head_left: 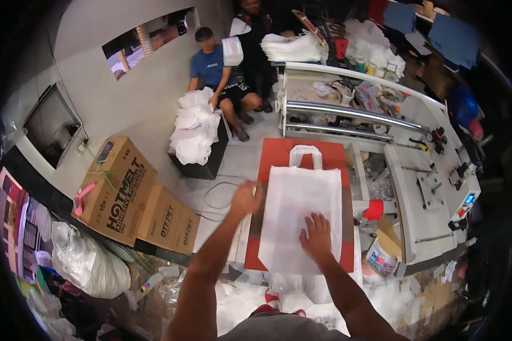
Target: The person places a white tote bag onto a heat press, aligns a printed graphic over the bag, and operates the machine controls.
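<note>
while the right hand (316,233) rests with spread fingers on the white bag (293,196), the left hand (247,198) curls at the left edge of the red tabletop (347,227); whether it grasps anything i cannot tell. the bag lies mid-tabletop, handle (305,149) toward the far edge.

Grey top (290,329) covering torso, appearing well below fingers (317,221); red-and-white footwear (272,298) showing between fingers and top; forearms (206,267) showing bare behind fingers.
</note>
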`<control>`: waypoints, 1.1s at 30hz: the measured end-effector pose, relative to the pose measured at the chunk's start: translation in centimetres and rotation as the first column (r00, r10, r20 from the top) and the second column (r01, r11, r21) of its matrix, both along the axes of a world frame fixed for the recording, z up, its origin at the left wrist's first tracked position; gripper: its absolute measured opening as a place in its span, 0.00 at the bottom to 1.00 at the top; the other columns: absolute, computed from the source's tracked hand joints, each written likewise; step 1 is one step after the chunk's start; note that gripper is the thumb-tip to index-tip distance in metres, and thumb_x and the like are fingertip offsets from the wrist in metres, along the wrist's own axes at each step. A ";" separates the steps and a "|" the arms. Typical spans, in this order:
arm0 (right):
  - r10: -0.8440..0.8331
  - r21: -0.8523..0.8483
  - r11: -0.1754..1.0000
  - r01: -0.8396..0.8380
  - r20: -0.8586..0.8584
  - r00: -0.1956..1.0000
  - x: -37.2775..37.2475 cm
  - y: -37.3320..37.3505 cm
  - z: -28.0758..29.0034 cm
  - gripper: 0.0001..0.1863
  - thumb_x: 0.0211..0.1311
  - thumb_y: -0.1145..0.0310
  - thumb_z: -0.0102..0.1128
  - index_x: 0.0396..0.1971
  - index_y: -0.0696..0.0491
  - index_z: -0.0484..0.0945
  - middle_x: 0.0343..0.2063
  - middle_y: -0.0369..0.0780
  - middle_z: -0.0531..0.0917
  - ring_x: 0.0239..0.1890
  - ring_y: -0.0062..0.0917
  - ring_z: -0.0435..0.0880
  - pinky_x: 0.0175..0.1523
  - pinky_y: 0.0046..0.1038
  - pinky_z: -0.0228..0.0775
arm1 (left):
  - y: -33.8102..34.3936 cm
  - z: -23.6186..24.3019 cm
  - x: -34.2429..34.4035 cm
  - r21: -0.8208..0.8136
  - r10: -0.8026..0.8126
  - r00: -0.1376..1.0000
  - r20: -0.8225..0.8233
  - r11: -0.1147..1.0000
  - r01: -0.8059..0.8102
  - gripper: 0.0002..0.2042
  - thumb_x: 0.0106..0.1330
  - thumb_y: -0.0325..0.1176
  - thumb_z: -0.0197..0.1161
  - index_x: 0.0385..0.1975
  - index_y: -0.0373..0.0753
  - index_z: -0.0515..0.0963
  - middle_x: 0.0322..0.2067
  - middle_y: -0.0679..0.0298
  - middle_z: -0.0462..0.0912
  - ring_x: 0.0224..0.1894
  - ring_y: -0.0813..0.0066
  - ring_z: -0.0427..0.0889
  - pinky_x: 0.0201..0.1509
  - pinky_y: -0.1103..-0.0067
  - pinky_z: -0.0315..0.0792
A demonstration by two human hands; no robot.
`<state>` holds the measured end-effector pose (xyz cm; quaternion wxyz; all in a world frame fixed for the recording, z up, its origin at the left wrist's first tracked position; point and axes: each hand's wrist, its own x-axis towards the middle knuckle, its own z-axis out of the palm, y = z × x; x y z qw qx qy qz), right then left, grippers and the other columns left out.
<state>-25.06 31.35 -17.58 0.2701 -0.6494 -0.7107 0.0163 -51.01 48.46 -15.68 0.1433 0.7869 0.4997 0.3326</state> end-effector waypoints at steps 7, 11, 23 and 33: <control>-0.027 -0.034 0.999 0.028 0.049 0.998 0.3 0.3 -0.2 0.25 0.59 0.61 0.54 0.56 0.55 0.73 0.61 0.46 0.68 0.67 0.46 0.60 0.71 0.49 0.48 | 18.7 10.3 -6.4 0.061 0.332 0.919 0.211 0.934 -0.351 0.20 0.60 0.46 0.63 0.41 0.32 0.79 0.36 0.48 0.85 0.41 0.49 0.84 0.49 0.66 0.76; -0.039 -0.063 0.997 0.043 0.054 0.998 0.0 0.6 0.2 0.24 0.59 0.62 0.54 0.55 0.55 0.73 0.60 0.46 0.68 0.66 0.46 0.60 0.71 0.49 0.49 | 23.9 14.6 -6.6 0.069 0.371 0.919 0.130 0.922 -0.382 0.22 0.61 0.47 0.62 0.44 0.32 0.78 0.40 0.44 0.83 0.46 0.48 0.83 0.52 0.65 0.75; -0.052 -0.099 0.993 0.057 0.046 0.998 -0.1 1.3 0.4 0.24 0.55 0.63 0.56 0.53 0.54 0.73 0.60 0.46 0.69 0.65 0.47 0.62 0.69 0.51 0.50 | 30.9 18.8 -5.1 -0.040 0.437 0.898 -0.050 0.898 -0.438 0.37 0.62 0.54 0.55 0.59 0.24 0.67 0.57 0.36 0.72 0.62 0.45 0.70 0.66 0.67 0.64; -0.043 -0.054 0.997 0.047 0.062 0.997 0.0 1.6 0.5 0.25 0.53 0.65 0.58 0.52 0.54 0.73 0.57 0.47 0.71 0.62 0.49 0.66 0.66 0.52 0.55 | 33.6 18.2 -7.2 -0.040 0.464 0.886 -0.023 0.885 -0.464 0.39 0.61 0.58 0.56 0.58 0.23 0.68 0.52 0.36 0.76 0.59 0.46 0.75 0.63 0.68 0.67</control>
